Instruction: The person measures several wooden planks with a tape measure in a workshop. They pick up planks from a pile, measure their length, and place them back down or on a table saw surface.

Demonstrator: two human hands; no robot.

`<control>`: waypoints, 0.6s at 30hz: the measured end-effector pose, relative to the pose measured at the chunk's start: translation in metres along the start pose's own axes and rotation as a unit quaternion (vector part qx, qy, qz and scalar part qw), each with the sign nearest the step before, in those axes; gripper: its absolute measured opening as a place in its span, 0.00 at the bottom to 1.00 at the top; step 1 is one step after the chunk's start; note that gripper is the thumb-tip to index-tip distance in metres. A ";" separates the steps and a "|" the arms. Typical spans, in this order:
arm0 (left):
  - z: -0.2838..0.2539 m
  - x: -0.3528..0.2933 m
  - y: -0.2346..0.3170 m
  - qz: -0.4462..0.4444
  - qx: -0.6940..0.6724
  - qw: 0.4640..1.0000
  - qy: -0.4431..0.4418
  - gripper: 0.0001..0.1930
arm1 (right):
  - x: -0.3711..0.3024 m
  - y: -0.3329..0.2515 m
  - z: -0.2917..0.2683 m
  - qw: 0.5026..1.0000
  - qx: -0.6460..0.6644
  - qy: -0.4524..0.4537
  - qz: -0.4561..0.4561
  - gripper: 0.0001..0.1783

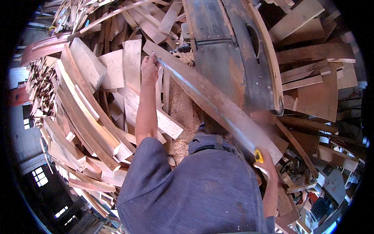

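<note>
A long wooden plank (210, 93) lies slantwise in front of me, from upper left to lower right. Stretched along its near side is the thin, shiny blade of a tape measure. My left hand (149, 67) is closed at the far-left end, its fingertips pinching the blade's end against the plank's edge. The yellow case of the tape measure (258, 156) sits in my right hand (267, 163), closed around it beside the near-right end of the plank. How the right fingers wrap under the case is partly hidden.
A dark metal machine table (220, 66) with a slotted side stands beyond the plank. Stacked boards (87, 113) crowd the left, and more boards (311, 87) lean at the right. Sawdust (181, 107) covers the ground by my feet. Thin offcuts (43, 89) are piled far left.
</note>
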State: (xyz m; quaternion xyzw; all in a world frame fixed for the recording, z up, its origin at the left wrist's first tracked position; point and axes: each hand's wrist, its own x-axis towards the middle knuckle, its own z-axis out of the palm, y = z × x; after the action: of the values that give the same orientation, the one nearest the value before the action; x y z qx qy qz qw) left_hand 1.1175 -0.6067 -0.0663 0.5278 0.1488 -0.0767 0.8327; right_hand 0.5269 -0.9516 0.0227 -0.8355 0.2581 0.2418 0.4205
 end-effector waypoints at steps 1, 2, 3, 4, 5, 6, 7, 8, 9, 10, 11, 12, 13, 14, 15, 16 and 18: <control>0.002 -0.005 -0.004 0.005 0.033 0.999 -0.004 0.13 | 0.017 -0.006 0.005 1.000 -0.015 0.012 -0.014 0.48; 0.002 -0.018 -0.013 0.009 0.066 0.998 -0.006 0.15 | 0.036 -0.013 0.010 0.999 -0.011 0.028 -0.042 0.47; 0.002 -0.031 -0.023 0.015 0.100 0.995 -0.011 0.18 | 0.055 -0.020 0.016 0.996 -0.004 0.046 -0.071 0.46; 0.000 -0.037 -0.040 -0.001 0.132 0.991 0.018 0.21 | 0.070 -0.032 0.020 0.997 -0.004 0.049 -0.057 0.46; -0.004 -0.044 -0.058 -0.016 0.164 0.985 0.046 0.24 | 0.085 -0.043 0.022 0.998 -0.004 0.051 -0.044 0.45; -0.022 -0.052 -0.077 0.045 0.263 0.963 0.047 0.28 | 0.107 -0.046 0.026 0.995 -0.009 0.055 -0.078 0.45; -0.026 -0.060 -0.097 0.090 0.354 0.930 0.033 0.32 | 0.117 -0.054 0.026 0.993 -0.017 0.067 -0.092 0.44; -0.042 -0.082 -0.109 0.112 0.365 0.924 0.027 0.35 | 0.136 -0.057 0.029 0.990 -0.026 0.061 -0.128 0.44; -0.030 -0.106 -0.120 0.120 0.397 0.910 0.010 0.38 | 0.137 -0.057 0.030 0.989 -0.029 0.071 -0.127 0.43; -0.024 -0.133 -0.128 0.132 0.430 0.893 0.005 0.40 | 0.143 -0.058 0.032 0.987 -0.033 0.075 -0.135 0.43; -0.008 -0.159 -0.129 0.135 0.483 0.865 0.008 0.42 | 0.143 -0.058 0.031 0.986 -0.038 0.084 -0.136 0.43; -0.002 -0.176 -0.135 0.117 0.496 0.861 0.002 0.42 | 0.138 -0.064 0.025 0.992 -0.046 0.056 -0.105 0.42; 0.000 -0.191 -0.143 0.098 0.510 0.855 -0.003 0.43 | 0.134 -0.062 0.025 0.991 -0.047 0.066 -0.108 0.42; 0.002 -0.201 -0.147 0.079 0.524 0.848 -0.009 0.43 | 0.129 -0.060 0.025 0.990 -0.048 0.077 -0.111 0.42; 0.004 -0.208 -0.149 0.079 0.544 0.835 -0.014 0.44 | 0.120 -0.055 0.023 0.989 -0.049 0.089 -0.107 0.41; 0.006 -0.213 -0.153 0.078 0.563 0.822 -0.021 0.45 | 0.109 -0.051 0.018 0.991 -0.030 0.084 -0.102 0.43; 0.003 -0.215 -0.159 0.080 0.572 0.815 -0.041 0.47 | 0.080 -0.041 0.009 0.992 -0.047 0.095 -0.072 0.41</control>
State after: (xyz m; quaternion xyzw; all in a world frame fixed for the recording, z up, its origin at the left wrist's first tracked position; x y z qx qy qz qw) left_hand 0.8702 -0.6848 -0.1308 0.9152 0.0009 -0.1028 0.3896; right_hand 0.6108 -0.9417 -0.0078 -0.8902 0.2240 0.1422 0.3704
